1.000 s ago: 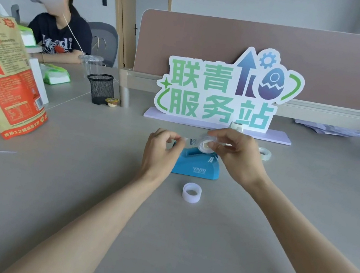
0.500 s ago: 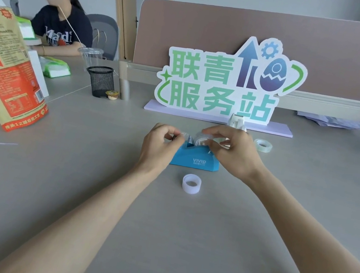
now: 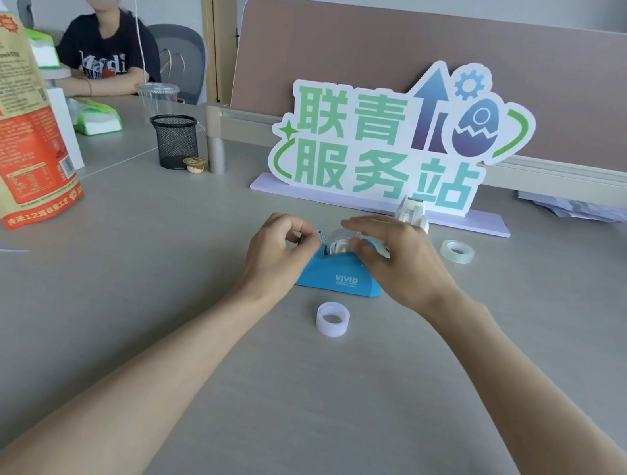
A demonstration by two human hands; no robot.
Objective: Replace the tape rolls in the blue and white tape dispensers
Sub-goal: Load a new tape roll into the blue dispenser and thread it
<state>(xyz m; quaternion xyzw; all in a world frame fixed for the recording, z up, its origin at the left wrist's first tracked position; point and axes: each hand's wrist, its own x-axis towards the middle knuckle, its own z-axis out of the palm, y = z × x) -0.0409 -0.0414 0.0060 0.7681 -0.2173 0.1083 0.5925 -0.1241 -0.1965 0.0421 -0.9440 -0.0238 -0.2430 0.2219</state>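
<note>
Blue dispenser [image 3: 340, 279], bench [image 3: 160, 336] centre: right hand [image 3: 395, 260] grasps tape roll [image 3: 338, 241], seating it; left hand [image 3: 280, 250] fingers pinch tape end taut. Spent core [image 3: 332, 318] at 6 o'clock, discarded.

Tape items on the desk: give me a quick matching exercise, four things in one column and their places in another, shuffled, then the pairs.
Things:
1. blue dispenser
2. white dispenser
3. empty white core
4. spare tape roll

Places:
A. lying flat on the desk, right of the right hand
B. between both hands, a roll in its cradle
C. on the desk nearest the camera, in front of the blue dispenser
D. behind the right hand, at the foot of the sign

Pairs: 1-B, 2-D, 3-C, 4-A
</note>
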